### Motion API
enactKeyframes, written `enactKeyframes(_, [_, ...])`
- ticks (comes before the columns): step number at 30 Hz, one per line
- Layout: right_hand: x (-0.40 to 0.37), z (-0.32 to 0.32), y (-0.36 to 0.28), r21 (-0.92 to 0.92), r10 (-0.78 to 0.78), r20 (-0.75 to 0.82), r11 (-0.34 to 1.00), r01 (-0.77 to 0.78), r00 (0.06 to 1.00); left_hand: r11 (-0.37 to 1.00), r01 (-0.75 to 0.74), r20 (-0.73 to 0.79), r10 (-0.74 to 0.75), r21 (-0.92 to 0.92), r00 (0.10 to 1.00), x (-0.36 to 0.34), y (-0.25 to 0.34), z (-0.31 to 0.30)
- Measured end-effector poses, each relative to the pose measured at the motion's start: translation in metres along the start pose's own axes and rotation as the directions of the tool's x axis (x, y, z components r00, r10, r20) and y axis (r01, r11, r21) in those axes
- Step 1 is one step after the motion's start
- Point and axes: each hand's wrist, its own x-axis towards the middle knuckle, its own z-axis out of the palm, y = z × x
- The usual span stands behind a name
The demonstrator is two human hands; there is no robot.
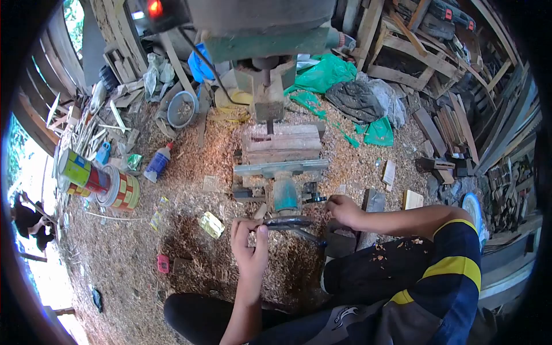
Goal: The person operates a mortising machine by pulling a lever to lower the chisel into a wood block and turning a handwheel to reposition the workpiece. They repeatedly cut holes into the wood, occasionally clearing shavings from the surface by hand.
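Observation:
A green-grey drilling machine [264,43] stands in front of me, its bit lowered to a wooden block [284,144] clamped in a metal vise [282,168]. My left hand [249,241] is closed around the left end of a dark handwheel [290,222] below the vise. To the right of the vise, my right hand [342,210] is closed at the end of a small dark crank handle [316,199]. Wood chips lie over the vise and the block.
Paint cans [123,191] and a blue bottle [157,163] are at the left. A grey bucket [183,109] stands behind them. Green plastic sheets [328,75] lie behind the machine, and stacked wood [454,129] is at the right. Shavings cover the ground.

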Motion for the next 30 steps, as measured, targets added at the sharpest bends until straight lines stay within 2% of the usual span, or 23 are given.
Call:
enactKeyframes(1, [0.000,-0.009,-0.011,0.067,0.022,-0.065,0.998,-0.018,0.998,0.998,-0.055,-0.024,0.056,0.041,0.998,0.003,0.006,0.002])
enactKeyframes(2, [0.013,-0.011,-0.003,0.164,-0.062,-0.192,0.982,0.095,0.979,0.994,-0.097,-0.029,0.099,0.057,0.995,0.008,0.013,0.004])
enactKeyframes(3, [0.019,-0.018,-0.011,0.171,-0.070,-0.198,0.980,0.105,0.978,0.992,-0.110,-0.027,0.112,0.062,0.993,0.011,0.016,0.005])
enactKeyframes(4, [0.024,-0.029,-0.027,0.273,-0.145,-0.401,0.924,0.269,0.904,0.982,-0.159,0.016,0.158,0.099,0.987,0.014,0.019,0.005])
enactKeyframes(5, [0.028,-0.042,-0.042,0.333,-0.178,-0.593,0.834,0.440,0.785,0.969,-0.210,0.061,0.203,0.134,0.977,0.019,0.022,0.006])
enactKeyframes(6, [0.028,-0.060,-0.061,0.335,-0.183,-0.600,0.826,0.452,0.779,0.950,-0.257,0.074,0.247,0.179,0.966,0.027,0.027,0.008])
enactKeyframes(7, [0.023,-0.083,-0.083,0.419,-0.179,-0.659,0.720,0.554,0.731,0.945,-0.274,0.075,0.265,0.180,0.961,0.033,0.032,0.009])
enactKeyframes(8, [0.018,-0.104,-0.103,0.481,-0.166,-0.715,0.588,0.650,0.679,0.918,-0.336,0.172,0.304,0.208,0.937,0.040,0.038,0.008])
enactKeyframes(9, [0.011,-0.119,-0.118,0.472,-0.176,-0.728,0.573,0.670,0.663,0.887,-0.401,0.266,0.339,0.229,0.902,0.050,0.046,0.010])
enactKeyframes(11, [-0.003,-0.145,-0.141,0.326,-0.275,-0.840,0.432,0.841,0.467,0.846,-0.494,0.303,0.425,0.203,0.853,0.072,0.068,0.023])
enactKeyframes(13, [-0.011,-0.167,-0.161,0.281,-0.326,-0.849,0.390,0.877,0.416,0.799,-0.576,0.572,0.394,0.175,0.720,0.083,0.084,0.031])
enactKeyframes(14, [-0.015,-0.175,-0.177,0.259,-0.366,-0.837,0.393,0.883,0.408,0.762,-0.612,0.644,0.364,0.209,0.673,0.088,0.092,0.037])
enactKeyframes(16, [-0.018,-0.191,-0.206,0.239,-0.463,-0.789,0.374,0.896,0.403,0.781,-0.589,0.646,0.343,0.207,0.682,0.091,0.104,0.052])
enactKeyframes(18, [-0.013,-0.202,-0.236,0.310,-0.531,-0.711,0.353,0.883,0.461,0.820,-0.541,0.654,0.308,0.187,0.691,0.086,0.097,0.068])
enactKeyframes(21, [0.001,-0.218,-0.275,0.218,-0.634,-0.632,0.407,0.887,0.446,0.752,-0.590,0.654,0.292,0.294,0.698,0.082,0.091,0.083])
enactKeyframes(23, [0.002,-0.229,-0.310,0.152,-0.634,-0.576,0.537,0.830,0.516,0.731,-0.598,0.659,0.277,0.328,0.699,0.082,0.092,0.084])
enactKeyframes(25, [0.029,-0.234,-0.335,-0.096,-0.707,-0.656,0.425,0.900,0.264,0.747,-0.526,0.605,0.212,0.406,0.767,0.082,0.092,0.084])
enactKeyframes(26, [0.034,-0.240,-0.345,-0.075,-0.715,-0.619,0.467,0.881,0.326,0.759,-0.514,0.583,0.223,0.400,0.781,0.083,0.094,0.085])
enactKeyframes(27, [0.043,-0.242,-0.354,-0.079,-0.718,-0.614,0.468,0.880,0.328,0.763,-0.511,0.579,0.223,0.397,0.784,0.083,0.094,0.084])
enactKeyframes(29, [0.065,-0.250,-0.376,-0.192,-0.708,-0.680,0.425,0.885,0.192,0.741,-0.534,0.606,0.218,0.408,0.765,0.086,0.087,0.085])
enactKeyframes(30, [0.065,-0.258,-0.388,-0.138,-0.712,-0.660,0.428,0.893,0.240,0.684,-0.590,0.598,0.274,0.429,0.753,0.083,0.072,0.087])
